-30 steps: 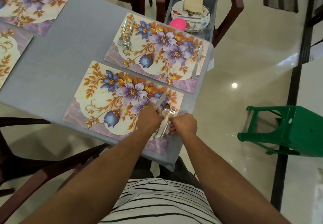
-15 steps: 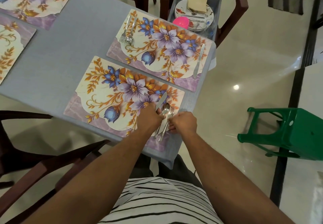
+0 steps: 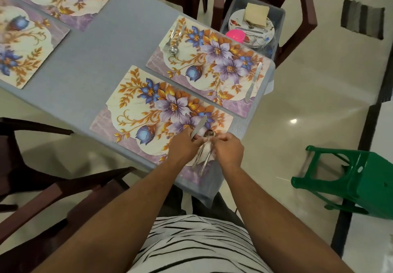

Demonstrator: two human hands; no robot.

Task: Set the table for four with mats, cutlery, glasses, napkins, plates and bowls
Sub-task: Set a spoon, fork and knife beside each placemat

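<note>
Both hands work over the near mat [image 3: 153, 121], at its right end by the surface's near corner. The left hand [image 3: 182, 148] has its grip closed on the knife [image 3: 198, 127]; the right hand [image 3: 228, 150] pinches the spoon [image 3: 208, 134], a fork handle [image 3: 205, 165] showing between them. To do this well, separate the pieces one at a time, then lay them parallel and straight, matching the far mat [image 3: 212, 66], where knife and fork sit at opposite ends.
</note>
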